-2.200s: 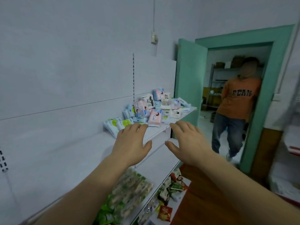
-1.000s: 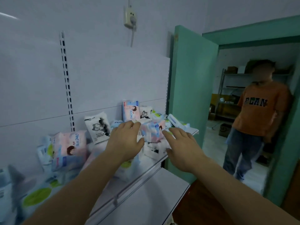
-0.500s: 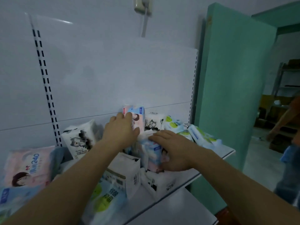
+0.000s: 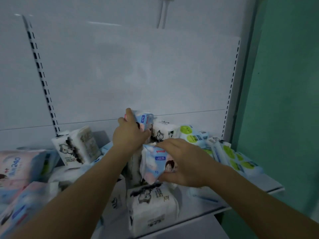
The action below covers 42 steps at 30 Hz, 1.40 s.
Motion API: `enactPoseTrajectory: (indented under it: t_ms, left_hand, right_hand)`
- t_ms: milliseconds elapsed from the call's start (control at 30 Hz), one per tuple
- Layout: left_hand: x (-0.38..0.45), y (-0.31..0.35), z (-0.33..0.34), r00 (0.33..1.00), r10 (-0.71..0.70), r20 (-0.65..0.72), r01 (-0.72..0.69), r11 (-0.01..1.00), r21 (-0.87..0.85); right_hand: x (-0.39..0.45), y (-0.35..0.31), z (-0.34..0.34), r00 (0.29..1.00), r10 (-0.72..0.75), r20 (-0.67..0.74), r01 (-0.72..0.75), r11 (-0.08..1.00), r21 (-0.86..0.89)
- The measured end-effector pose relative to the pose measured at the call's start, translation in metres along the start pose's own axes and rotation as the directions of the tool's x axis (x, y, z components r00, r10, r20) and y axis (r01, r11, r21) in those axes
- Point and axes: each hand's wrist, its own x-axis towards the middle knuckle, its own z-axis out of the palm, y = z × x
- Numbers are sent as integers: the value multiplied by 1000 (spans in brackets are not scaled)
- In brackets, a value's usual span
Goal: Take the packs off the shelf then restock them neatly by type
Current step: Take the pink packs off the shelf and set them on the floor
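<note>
A white shelf [image 4: 250, 185] carries a jumbled pile of soft packs. My left hand [image 4: 128, 133] grips the top of an upright pink-and-blue pack [image 4: 145, 119] at the back of the pile. My right hand [image 4: 183, 163] holds another pink-and-blue pack [image 4: 155, 163] with a printed face, lifted a little above a white cat-print pack [image 4: 151, 207]. More white cat-print packs stand at the left [image 4: 76, 147] and behind my hands [image 4: 164, 131]. Blue packs with green dots [image 4: 229, 154] lie at the right end.
Large pink packs [image 4: 15, 166] lie blurred at the left edge. A white back panel with slotted uprights [image 4: 41, 75] rises behind the shelf. A green door [image 4: 284, 100] stands right beside the shelf's end. A lower shelf [image 4: 181, 230] shows below.
I have come closer to the shelf. My left hand now grips the rear pink-and-blue pack, and my right hand has raised its pack slightly off the pile.
</note>
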Motion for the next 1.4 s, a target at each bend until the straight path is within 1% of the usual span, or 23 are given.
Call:
enactPoseTrajectory:
  t_ms: [67, 133, 233, 300, 400, 533, 600, 700, 800, 900, 1100, 1267, 1400]
  left_hand:
    - [2, -1, -8, 998, 51, -22, -51, 999, 18]
    - [2, -2, -20, 992, 111, -59, -109, 993, 40]
    - [2, -2, -42, 982, 160, -102, -154, 986, 59]
    - [1, -4, -56, 979, 189, -79, -181, 979, 98]
    - [-6, -11, -73, 965, 263, -6, -260, 956, 133]
    - [-20, -22, -94, 944, 331, 15, -328, 928, 177]
    - [-29, -29, -107, 931, 363, 40, -363, 906, 217]
    - [-43, -36, -127, 913, 392, 111, -407, 869, 282]
    - [-58, -39, -140, 906, 398, 144, -423, 832, 361]
    - [-73, -42, -156, 926, 358, 121, -374, 826, 422]
    - [-121, -49, -183, 976, 216, -2, -185, 838, 513]
    - [-173, -72, -213, 994, 77, -74, -15, 787, 617]
    - [-220, -96, -253, 990, -3, -143, 98, 744, 661]
  right_hand:
    - [0, 6, -7, 998, -6, -63, 7, 1000, 13]
    - [3, 10, -15, 993, -5, -121, 4, 1000, -10]
    - [13, 11, -29, 981, 56, -186, -69, 996, -61]
    - [19, 11, -36, 972, 107, -208, -128, 988, -88]
    - [29, 6, -42, 966, 123, -226, -151, 982, -111]
    - [40, -5, -46, 956, 169, -240, -199, 974, -106]
    - [44, -12, -46, 961, 159, -226, -196, 969, -150]
    - [50, -24, -46, 966, 125, -226, -172, 965, -200]
    - [61, -40, -43, 978, -1, -208, -54, 965, -256]
    - [74, -55, -41, 976, -96, -196, 33, 953, -302]
    - [85, -90, -23, 954, -229, -194, 184, 956, -229]
    - [87, -140, 0, 922, -343, -181, 317, 936, -155]
    - [91, -203, 8, 887, -425, -179, 413, 905, -105]
